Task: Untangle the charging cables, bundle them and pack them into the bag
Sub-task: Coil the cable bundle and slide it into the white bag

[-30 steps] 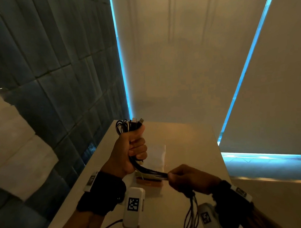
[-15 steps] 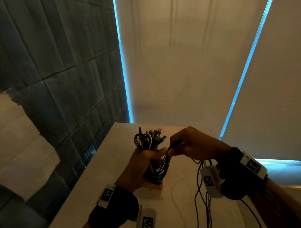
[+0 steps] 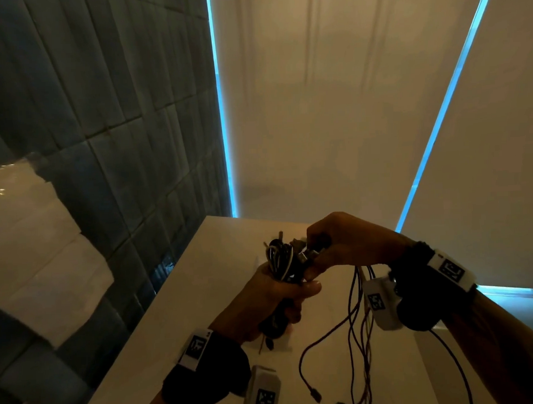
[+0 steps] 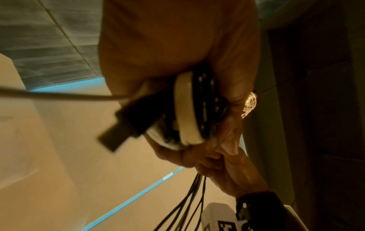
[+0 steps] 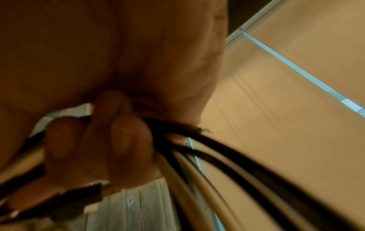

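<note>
Left hand [image 3: 262,298]: I keep it fisted round the coil [image 3: 284,261], lower centre, so loops stay put.
Right hand [image 3: 342,244]: pinching loose cables [image 3: 358,313], feeding the next wrap.

Head cam looked down over the table [image 3: 219,282] w/ both wrists in view; wrist cams sat super close, aimed up past the cables [image 3: 284,258], which all three caught.

Black wristbands [image 3: 419,275] with white marker-tagged camera modules [image 3: 380,303]
</note>
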{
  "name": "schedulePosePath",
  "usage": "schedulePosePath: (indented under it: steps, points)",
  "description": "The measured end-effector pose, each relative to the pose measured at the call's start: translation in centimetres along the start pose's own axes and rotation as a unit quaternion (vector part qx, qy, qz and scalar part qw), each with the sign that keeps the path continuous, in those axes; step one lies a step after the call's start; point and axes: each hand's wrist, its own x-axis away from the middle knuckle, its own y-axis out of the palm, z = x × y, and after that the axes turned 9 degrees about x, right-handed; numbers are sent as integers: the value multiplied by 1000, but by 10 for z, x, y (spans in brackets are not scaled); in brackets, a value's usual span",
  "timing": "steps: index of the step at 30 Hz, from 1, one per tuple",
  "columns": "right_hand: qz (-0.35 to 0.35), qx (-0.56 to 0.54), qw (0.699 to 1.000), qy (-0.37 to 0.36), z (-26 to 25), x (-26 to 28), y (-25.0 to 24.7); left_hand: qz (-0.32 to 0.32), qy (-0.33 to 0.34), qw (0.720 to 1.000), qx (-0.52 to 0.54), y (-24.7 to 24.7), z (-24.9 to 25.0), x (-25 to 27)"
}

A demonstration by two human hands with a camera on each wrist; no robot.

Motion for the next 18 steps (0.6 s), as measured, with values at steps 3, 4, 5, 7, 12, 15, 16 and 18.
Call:
schedulePosePath:
  steps: [3,4,5,7,12,15,16,18]
  points:
    - [-30,-13,999,24,1,4,-6,2,-23,1000,-8,-2,0,1]
    - [-36,-18,999,30,3,5,-9,1,-32,999,-5,-2,1,3]
    - [-39,-30,998,34,5,7,-11,1,-39,999,1,-3,2,5]
    - [-39,-70,996,38,11,10,-16,6,-49,999,23,-4,5,7]
    - [-16,-191,981,8,22,19,-12,32,-28,995,90,0,4,6]
    - [-28,-286,958,-5,31,22,-1,47,-18,992,115,0,2,4]
    - [-31,-309,951,-4,33,23,2,50,-13,990,134,-1,2,3]
    - [-32,-339,940,7,38,26,8,59,6,986,157,-3,3,1]
